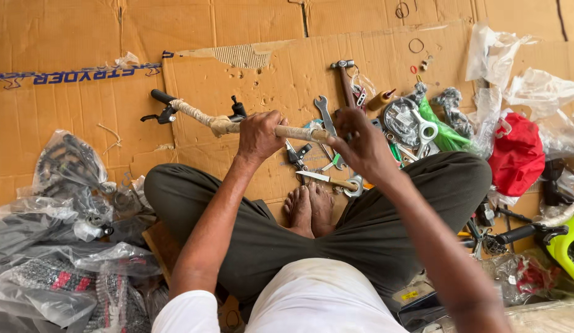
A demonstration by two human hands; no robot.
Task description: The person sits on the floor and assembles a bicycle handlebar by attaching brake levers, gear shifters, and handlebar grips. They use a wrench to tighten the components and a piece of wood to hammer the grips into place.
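Observation:
I sit cross-legged on cardboard. My left hand (259, 135) grips the middle of a bicycle handlebar (194, 114) wrapped in brown paper, with a black grip and brake lever at its far left end. My right hand (361, 143) closes around the bar's right end, fingers pinched on it. The bar is held level above my bare feet. Under my hands lie spanners (324, 111) and pliers.
A hammer (344, 77), metal parts and a green piece (444, 132) are spread at the upper right. A red bag (516, 154) and clear plastic wraps lie right. Bagged chains and tyres (65, 179) are piled at the left. A black handlebar grip (515, 234) sits by my right knee.

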